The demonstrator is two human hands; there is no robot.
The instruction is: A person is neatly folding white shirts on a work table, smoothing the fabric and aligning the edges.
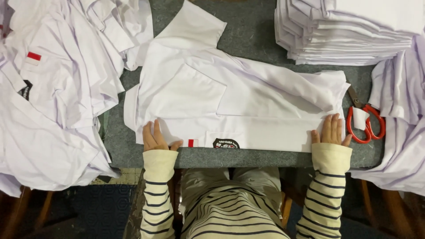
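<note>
On the counter: a partly folded white shirt [239, 102] lies across the grey counter [261, 33], its near edge along the counter's near rim.
Left hand: the left hand [155, 138] lies flat on the near left corner of the fold, fingers [156, 129] close together, thumb out, clamped on nothing.
Right hand: the right hand [331, 132] presses the near right corner the same way, fingers together and flat, gripping nothing.
Long axis: the shirt's folded band runs left to right; one sleeve [190, 26] points to the far side.
Badges: a small red and white flag patch [193, 143] and a dark round badge [226, 143] sit on the near edge, between the hands.
Doing it well: to my eye, both palms should press evenly and smooth outward, so the crease stays straight and parallel to the counter's rim.
Right side: red-handled scissors [366, 124] lie just beside the right hand.
Far right: a stack of folded white shirts [349, 35].
Left: a heap of loose white shirts [57, 97].
</note>
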